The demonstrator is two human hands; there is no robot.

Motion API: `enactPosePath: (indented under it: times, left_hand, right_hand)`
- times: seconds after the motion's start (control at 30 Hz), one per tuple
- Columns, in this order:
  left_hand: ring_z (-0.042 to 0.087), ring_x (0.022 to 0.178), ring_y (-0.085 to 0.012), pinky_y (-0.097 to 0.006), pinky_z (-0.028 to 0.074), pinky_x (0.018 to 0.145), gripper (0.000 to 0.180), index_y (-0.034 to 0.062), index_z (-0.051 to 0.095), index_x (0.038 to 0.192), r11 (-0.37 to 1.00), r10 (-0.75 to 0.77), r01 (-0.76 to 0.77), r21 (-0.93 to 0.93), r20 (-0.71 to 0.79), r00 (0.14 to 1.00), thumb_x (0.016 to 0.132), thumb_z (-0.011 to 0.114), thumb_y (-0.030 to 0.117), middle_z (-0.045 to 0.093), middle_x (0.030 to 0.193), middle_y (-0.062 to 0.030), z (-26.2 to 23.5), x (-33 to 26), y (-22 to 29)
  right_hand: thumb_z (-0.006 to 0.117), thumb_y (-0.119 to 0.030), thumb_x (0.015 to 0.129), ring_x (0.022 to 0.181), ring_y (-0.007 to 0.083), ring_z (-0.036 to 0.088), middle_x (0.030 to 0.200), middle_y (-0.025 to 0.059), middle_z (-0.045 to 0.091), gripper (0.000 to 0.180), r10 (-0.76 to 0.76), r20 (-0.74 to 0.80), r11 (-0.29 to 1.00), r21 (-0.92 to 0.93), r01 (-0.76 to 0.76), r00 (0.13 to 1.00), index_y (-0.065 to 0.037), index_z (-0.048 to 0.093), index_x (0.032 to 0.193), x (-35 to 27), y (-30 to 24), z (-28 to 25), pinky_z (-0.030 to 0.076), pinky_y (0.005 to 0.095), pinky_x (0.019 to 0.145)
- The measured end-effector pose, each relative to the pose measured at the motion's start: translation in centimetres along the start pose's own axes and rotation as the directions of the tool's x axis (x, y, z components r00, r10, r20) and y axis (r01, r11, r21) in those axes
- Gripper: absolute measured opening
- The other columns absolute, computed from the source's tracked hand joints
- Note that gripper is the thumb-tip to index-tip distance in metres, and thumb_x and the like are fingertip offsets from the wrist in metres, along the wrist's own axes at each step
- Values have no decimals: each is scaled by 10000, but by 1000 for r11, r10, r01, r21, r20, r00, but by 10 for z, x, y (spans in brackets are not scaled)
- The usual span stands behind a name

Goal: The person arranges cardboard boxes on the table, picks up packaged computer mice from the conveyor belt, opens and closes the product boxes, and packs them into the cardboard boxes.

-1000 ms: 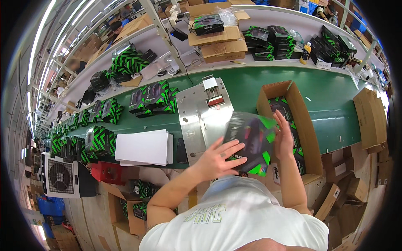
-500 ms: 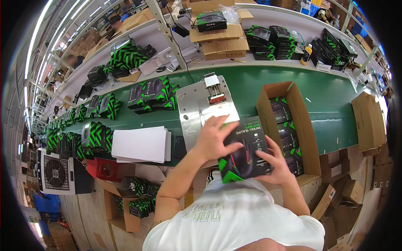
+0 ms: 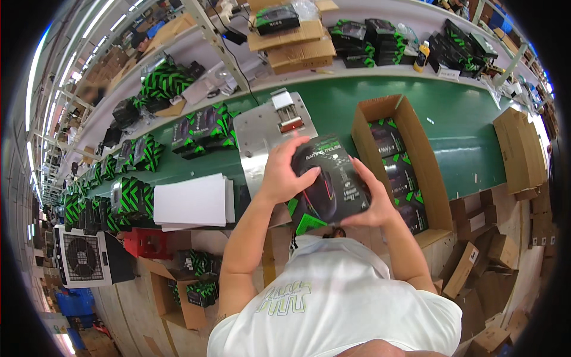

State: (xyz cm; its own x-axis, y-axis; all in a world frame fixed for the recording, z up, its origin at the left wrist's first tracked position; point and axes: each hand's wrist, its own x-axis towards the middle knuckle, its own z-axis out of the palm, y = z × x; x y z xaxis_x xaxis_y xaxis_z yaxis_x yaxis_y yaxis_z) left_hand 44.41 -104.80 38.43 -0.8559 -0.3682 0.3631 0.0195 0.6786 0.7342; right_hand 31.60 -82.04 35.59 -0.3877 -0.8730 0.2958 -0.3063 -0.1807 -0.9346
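Observation:
Between my two hands is a black and green gaming mouse box (image 3: 331,187), its printed face turned up toward me. My left hand (image 3: 286,174) grips its left side, thumb lying on the printed face. On the opposite side my right hand (image 3: 376,199) holds the right edge and lower corner. Just beyond the box stands a metal plate fixture (image 3: 253,134) with a small clamp-like head (image 3: 288,116). To the right, an open brown carton (image 3: 429,178) holds several similar boxes (image 3: 399,172) in a row.
A stack of white sheets (image 3: 191,201) lies left of the fixture, near the bench edge. Several boxes (image 3: 205,131) stand in groups along the green bench (image 3: 333,98). Another carton (image 3: 520,152) is at the far right; a floor carton (image 3: 172,297) and a fan unit (image 3: 83,256) are lower left.
The mouse box has been raised and moved slightly away from my body, still between both hands. The whole view has shifted a little as my head moved.

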Motion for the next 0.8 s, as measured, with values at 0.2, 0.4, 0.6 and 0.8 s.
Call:
enactPosePath:
  times: [0.2,0.4,0.6,0.8]
  left_hand:
    - [588,790,-201,-426,351,1039,570,69,430,1411,31,281,-159,-987,-144,949,894,643,179,583,933,-40,-11,-24,-73]
    - [428,1275,-363,-500,274,1106,817,13,403,1418,975,53,-7,221,-206,977,791,772,385,478,1343,-185,9,-34,18]
    - [285,1377,-439,-538,215,1129,835,-6,408,1405,980,98,-35,197,-319,943,774,787,392,287,1482,-286,13,-47,18]
    - [312,1335,-472,-558,247,1104,666,12,474,1344,867,-44,214,449,-360,932,809,742,304,316,1449,-298,-3,-87,-20]
  right_hand:
    - [980,-223,505,1386,294,397,1555,228,293,1299,-47,-63,995,83,52,997,9,207,1524,-46,4,1,429,375,1051]
    - [898,-328,660,1281,266,496,1491,190,389,1142,340,12,783,551,-290,940,46,231,1509,-37,2,-7,431,354,1032]
    - [733,-319,800,1120,216,589,1220,138,610,830,563,240,726,315,-612,791,88,373,1428,-26,-7,-19,461,315,948]
    - [642,-175,924,1073,208,601,1194,55,601,398,466,-590,728,679,94,659,-60,499,1276,-11,47,-60,478,386,961]
